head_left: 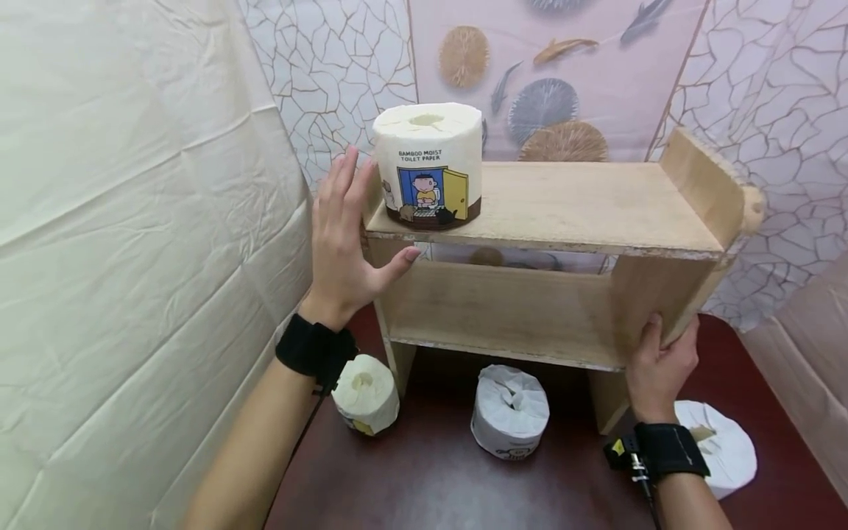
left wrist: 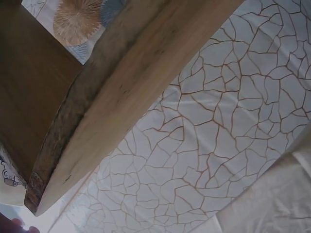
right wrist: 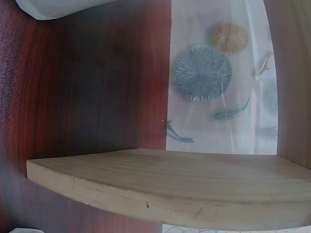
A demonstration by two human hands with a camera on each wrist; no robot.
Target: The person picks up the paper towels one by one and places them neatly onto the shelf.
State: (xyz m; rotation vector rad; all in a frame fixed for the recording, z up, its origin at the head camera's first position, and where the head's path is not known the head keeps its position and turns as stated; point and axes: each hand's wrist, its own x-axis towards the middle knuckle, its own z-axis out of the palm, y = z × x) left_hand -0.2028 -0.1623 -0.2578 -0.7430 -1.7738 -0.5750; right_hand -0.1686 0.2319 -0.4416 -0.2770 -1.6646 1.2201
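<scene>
A two-tier wooden shelf (head_left: pixel 563 202) stands on the dark red table. My right hand (head_left: pixel 661 372) grips the front edge of its right side panel, thumb on the inner face and fingers round the outside. That panel (right wrist: pixel 160 179) crosses the bottom of the right wrist view. My left hand (head_left: pixel 339 235) is raised beside the left side panel with straight fingers and the thumb spread. A wrapped toilet roll (head_left: pixel 433 162) with a cartoon print sits upright on the top board's left end, right by my left fingers. In the left wrist view a side panel (left wrist: pixel 112 97) slants across.
Under the shelf's front edge a white wrapped roll (head_left: pixel 509 427) stands on the table (head_left: pixel 424 486). Another roll (head_left: pixel 367 401) stands by the left leg, and a third (head_left: pixel 732 456) lies partly behind my right wrist. A cream cloth wall (head_left: pixel 165 221) rises close on the left.
</scene>
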